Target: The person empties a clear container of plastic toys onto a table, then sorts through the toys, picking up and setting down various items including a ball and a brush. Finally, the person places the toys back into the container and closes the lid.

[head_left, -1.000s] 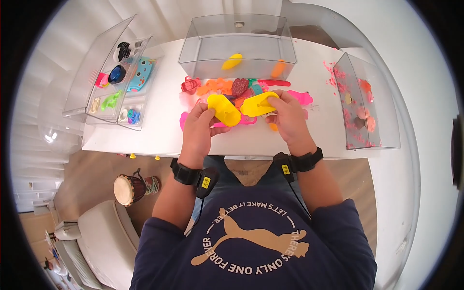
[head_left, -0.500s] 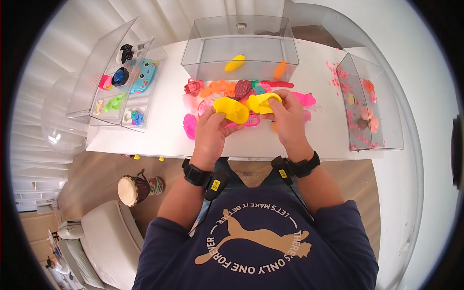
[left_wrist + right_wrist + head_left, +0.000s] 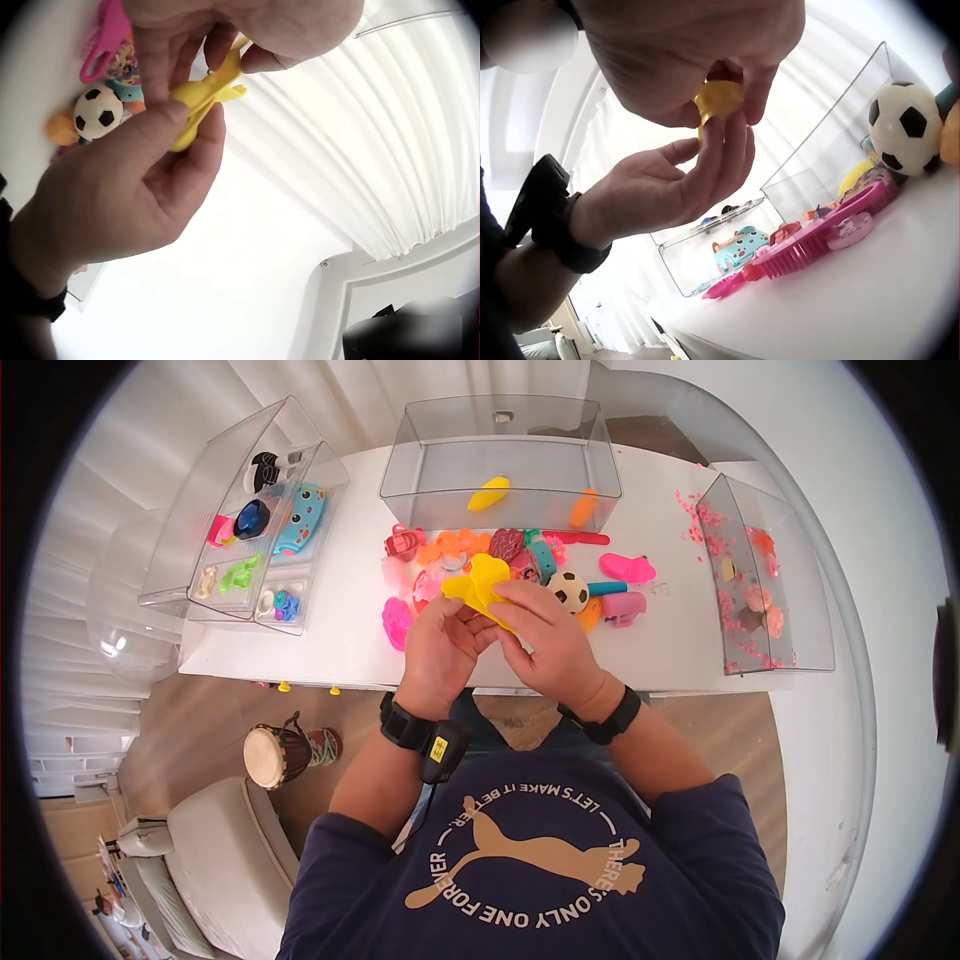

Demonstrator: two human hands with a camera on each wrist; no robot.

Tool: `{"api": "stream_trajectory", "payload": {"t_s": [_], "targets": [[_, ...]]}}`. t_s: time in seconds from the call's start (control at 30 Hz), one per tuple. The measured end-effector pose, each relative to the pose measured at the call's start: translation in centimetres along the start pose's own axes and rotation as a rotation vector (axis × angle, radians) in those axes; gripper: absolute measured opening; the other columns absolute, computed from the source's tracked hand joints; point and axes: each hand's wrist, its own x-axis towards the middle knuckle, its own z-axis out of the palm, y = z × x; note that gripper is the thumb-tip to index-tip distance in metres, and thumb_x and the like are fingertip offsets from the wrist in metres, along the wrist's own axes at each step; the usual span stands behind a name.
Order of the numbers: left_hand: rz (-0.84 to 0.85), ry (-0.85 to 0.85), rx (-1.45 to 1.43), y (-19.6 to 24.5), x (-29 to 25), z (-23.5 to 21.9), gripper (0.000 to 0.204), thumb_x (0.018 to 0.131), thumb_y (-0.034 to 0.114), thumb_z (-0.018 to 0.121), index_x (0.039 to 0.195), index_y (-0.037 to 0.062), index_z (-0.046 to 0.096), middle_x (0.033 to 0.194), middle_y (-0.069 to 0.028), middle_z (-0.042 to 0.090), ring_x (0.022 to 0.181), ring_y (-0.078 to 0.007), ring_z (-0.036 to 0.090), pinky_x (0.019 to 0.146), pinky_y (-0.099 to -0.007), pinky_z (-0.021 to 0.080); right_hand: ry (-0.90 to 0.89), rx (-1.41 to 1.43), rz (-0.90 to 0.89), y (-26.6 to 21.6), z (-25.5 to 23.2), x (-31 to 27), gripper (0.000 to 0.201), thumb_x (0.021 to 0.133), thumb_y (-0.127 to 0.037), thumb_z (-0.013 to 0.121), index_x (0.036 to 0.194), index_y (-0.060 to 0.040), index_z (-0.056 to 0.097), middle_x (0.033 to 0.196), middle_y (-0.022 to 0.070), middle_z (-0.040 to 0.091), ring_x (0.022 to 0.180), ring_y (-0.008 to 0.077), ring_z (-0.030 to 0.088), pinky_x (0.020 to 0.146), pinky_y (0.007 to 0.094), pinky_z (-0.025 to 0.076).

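Observation:
Two thin yellow plastic pieces [image 3: 485, 578], with rounded lobes, lie against each other between my hands, low over the table's middle. My left hand [image 3: 437, 658] holds them from the left, its fingers curled at one end. From the other side my right hand [image 3: 556, 645] pinches them between thumb and forefinger, as the left wrist view shows at the yellow edge [image 3: 196, 96]. In the right wrist view the hands cover most of the yellow plastic [image 3: 720, 100]. Just right of the hands sits a toy football [image 3: 570, 591], beside a blue handle [image 3: 607, 588].
Pink, orange and red toys lie heaped behind the hands, among them a pink comb [image 3: 817, 229]. A clear bin [image 3: 500, 505] at the back holds a yellow and an orange piece. Clear boxes stand left [image 3: 165, 598] and right [image 3: 730, 610], with pink crumbs [image 3: 705, 515] near the right one.
The two yellow pieces, held apart in separate hands earlier, are now together. My right hand has moved left and turned, uncovering the football and the blue handle.

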Motion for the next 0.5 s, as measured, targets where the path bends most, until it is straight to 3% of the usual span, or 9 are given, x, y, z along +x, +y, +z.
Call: {"api": "stream_trajectory", "payload": {"t_s": [0.13, 0.33, 0.43, 0.5], "targets": [[-0.016, -0.005, 0.003, 0.1, -0.1, 0.1, 0.035, 0.100, 0.022, 0.043, 0.126, 0.0025, 0.054, 0.120, -0.0123, 0.065, 0.104, -0.0223, 0.066, 0.089, -0.0380, 0.055, -0.088, -0.007, -0.005, 0.1, 0.0, -0.7, 0.032, 0.077, 0.006, 0.065, 0.108, 0.0005, 0.066, 0.123, 0.0157, 0.061, 0.116, 0.0348, 0.059, 0.100, 0.0412, 0.049], [0.017, -0.025, 0.071, 0.0, 0.0, 0.8, 0.031, 0.102, 0.020, 0.041, 0.124, 0.0019, 0.053, 0.115, -0.0111, 0.065, 0.104, -0.0206, 0.066, 0.085, -0.0356, 0.057, -0.060, 0.081, 0.023, 0.0, 0.2, -1.0, 0.030, 0.084, 0.003, 0.062, 0.114, 0.0005, 0.064, 0.126, 0.0170, 0.059, 0.119, 0.0359, 0.057, 0.100, 0.0398, 0.048], [0.021, 0.031, 0.125, 0.2, -0.2, 1.9, 0.026, 0.102, 0.019, 0.046, 0.120, 0.0010, 0.053, 0.111, -0.0109, 0.065, 0.098, -0.0203, 0.068, 0.082, -0.0345, 0.058, 0.005, 0.243, 0.260, -0.4, 0.0, -1.2, 0.030, 0.088, 0.004, 0.058, 0.118, 0.0004, 0.063, 0.130, 0.0166, 0.058, 0.121, 0.0312, 0.057, 0.101, 0.0371, 0.047], [0.032, 0.021, 0.140, -0.1, -0.3, 2.7, 0.023, 0.101, 0.018, 0.050, 0.116, 0.0010, 0.054, 0.110, -0.0111, 0.065, 0.095, -0.0199, 0.068, 0.082, -0.0340, 0.059, 0.099, 0.520, 0.435, -0.2, 0.3, -1.4, 0.030, 0.090, 0.005, 0.056, 0.119, 0.0001, 0.062, 0.133, 0.0160, 0.057, 0.123, 0.0272, 0.056, 0.102, 0.0352, 0.046]]}}
